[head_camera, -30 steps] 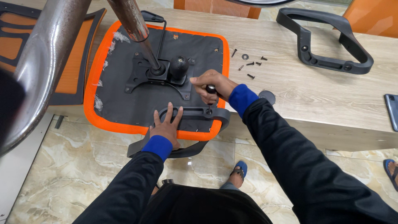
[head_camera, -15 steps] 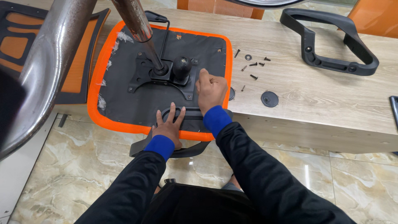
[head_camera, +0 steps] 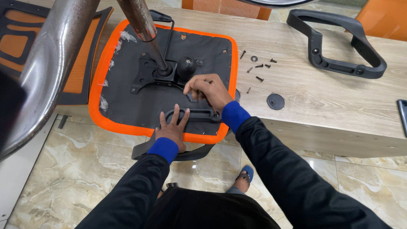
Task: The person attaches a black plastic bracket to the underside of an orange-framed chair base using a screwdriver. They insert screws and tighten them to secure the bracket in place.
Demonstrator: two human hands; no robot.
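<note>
Left hand [head_camera: 173,127]: my grip spread flat on the armrest bracket [head_camera: 199,115].
Right hand [head_camera: 208,88]: pinching something small on the seat [head_camera: 127,101]; I cannot tell what.
Screws [head_camera: 258,68]: on the tabletop [head_camera: 322,110], two o'clock.

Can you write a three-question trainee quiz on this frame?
1. True or false: the left hand lies flat on the black armrest bracket.
2. Where do the loose screws lie? A) on the floor B) on the wooden table, right of the orange-edged seat C) in a tray
3. Fill in: the right hand sits just below the black ____ near the seat plate.

Key: 1 true; 2 B; 3 knob.
</note>
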